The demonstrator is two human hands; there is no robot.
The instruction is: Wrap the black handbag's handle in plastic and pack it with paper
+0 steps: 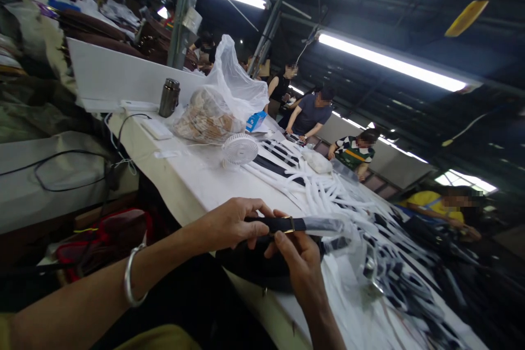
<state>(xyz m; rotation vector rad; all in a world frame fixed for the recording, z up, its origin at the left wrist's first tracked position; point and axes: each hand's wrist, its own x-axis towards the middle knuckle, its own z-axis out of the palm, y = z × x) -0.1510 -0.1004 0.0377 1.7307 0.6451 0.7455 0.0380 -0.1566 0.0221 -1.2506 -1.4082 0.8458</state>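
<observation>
Black strap [299, 224], gold-toned buckle [292, 224] on it, pinched by left hand [237, 223] and right hand [302, 262], grips closed

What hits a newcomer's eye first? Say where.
The left hand and right hand, low in the middle, grip a black strap with a gold-coloured buckle. Beyond them, pale strips sprawl over the white table, and a bulging plastic bag stands behind a white fan. A bright tube light slants at upper right.

Beyond my left hand [240, 224], bare table [205, 175] leaves me room to pass, up to the small white fan [240, 150]. Beyond and right of my right hand [303, 262], heaped white strips [310, 195] block the way.
</observation>
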